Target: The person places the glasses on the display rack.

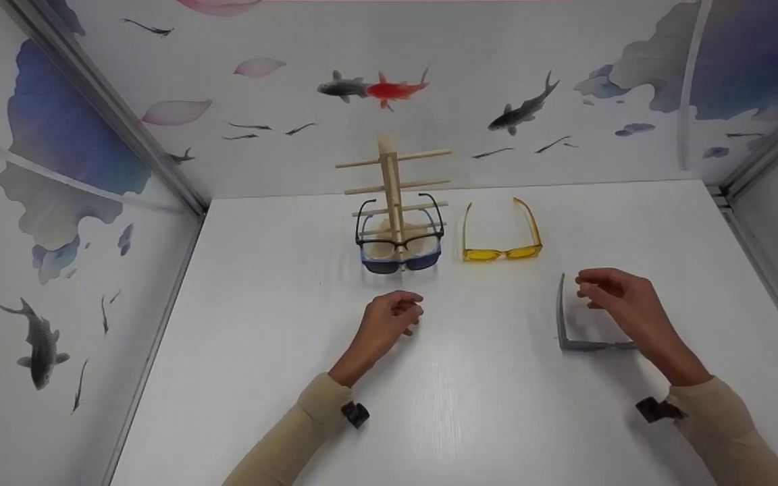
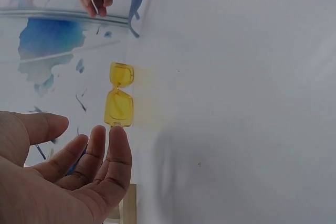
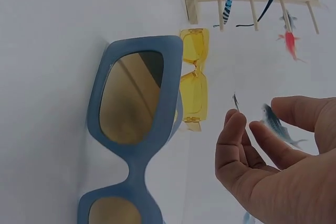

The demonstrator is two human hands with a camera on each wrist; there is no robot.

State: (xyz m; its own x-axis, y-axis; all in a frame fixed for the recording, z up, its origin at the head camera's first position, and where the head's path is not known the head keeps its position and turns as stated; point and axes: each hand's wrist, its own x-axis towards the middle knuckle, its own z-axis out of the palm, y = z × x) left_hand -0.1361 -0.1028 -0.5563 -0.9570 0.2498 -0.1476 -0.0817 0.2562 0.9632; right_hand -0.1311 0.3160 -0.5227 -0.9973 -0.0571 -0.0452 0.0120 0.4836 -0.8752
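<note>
My left hand (image 1: 383, 322) hovers over the table in front of a wooden glasses rack (image 1: 389, 169), fingers loosely bent and holding nothing. Two pairs hang low on that rack: black-framed glasses (image 1: 399, 242) and, below them, blue sunglasses (image 1: 383, 267) with dark lenses. Over at the right, my right hand (image 1: 627, 302) is above grey-blue sunglasses (image 1: 585, 345), its thumb and fingers apart with nothing between them. These sunglasses show thick frames and brownish lenses in the right wrist view. Yellow glasses (image 1: 523, 253) stand unfolded beside the rack, temples pointing to the back.
A back wall (image 1: 450, 40) painted with fish and petals rises behind the white table (image 1: 261, 283). Another painted panel (image 1: 92, 283) closes the left side, with a metal rail (image 1: 159, 337) along its base. The rack's upper pegs (image 1: 423, 154) stick out to both sides.
</note>
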